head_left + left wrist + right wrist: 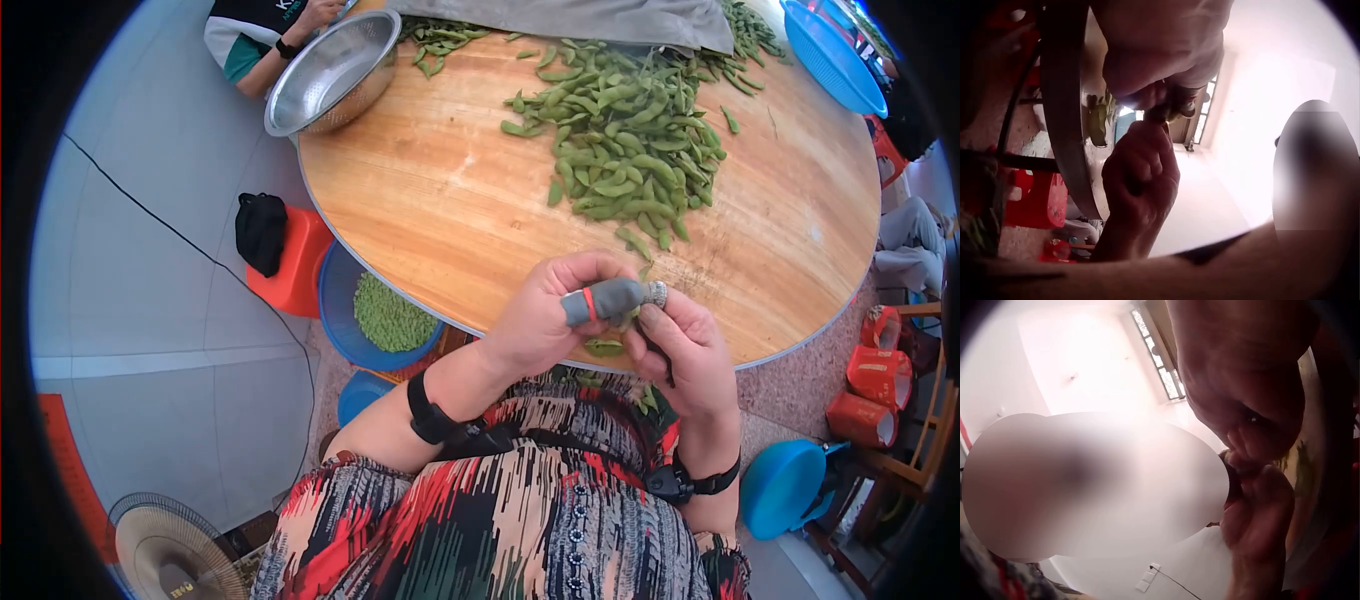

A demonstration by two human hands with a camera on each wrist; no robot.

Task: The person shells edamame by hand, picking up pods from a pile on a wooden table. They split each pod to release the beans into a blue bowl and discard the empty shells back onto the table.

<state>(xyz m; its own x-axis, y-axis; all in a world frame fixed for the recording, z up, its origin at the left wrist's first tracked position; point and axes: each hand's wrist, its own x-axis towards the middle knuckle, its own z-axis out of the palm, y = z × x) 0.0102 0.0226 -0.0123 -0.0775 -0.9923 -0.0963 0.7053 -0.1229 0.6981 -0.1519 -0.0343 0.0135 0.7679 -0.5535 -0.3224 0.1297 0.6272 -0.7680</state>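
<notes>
Over the near edge of the round table, both hands meet at their fingertips. A green soybean pod (631, 320), mostly hidden by the fingers, is pinched between them. My left hand (545, 315) wears a grey cover with a red band on one digit. On my right hand (690, 350), a metal ring-like band (655, 293) circles a finger, and the thumb bends in toward the pod. Another pod (603, 348) lies just under the hands at the table edge. Beyond them spreads a heap of soybean pods (630, 130). Both wrist views show the fingers close together, dark and blurred.
The wooden table (420, 190) fills the middle. A metal basin (340, 75) sits at its far left, a blue basket (835, 55) at far right. Below left, a blue basin (345, 335) holds shelled beans (390, 315) near a red stool (300, 265). A fan (170, 550) stands lower left.
</notes>
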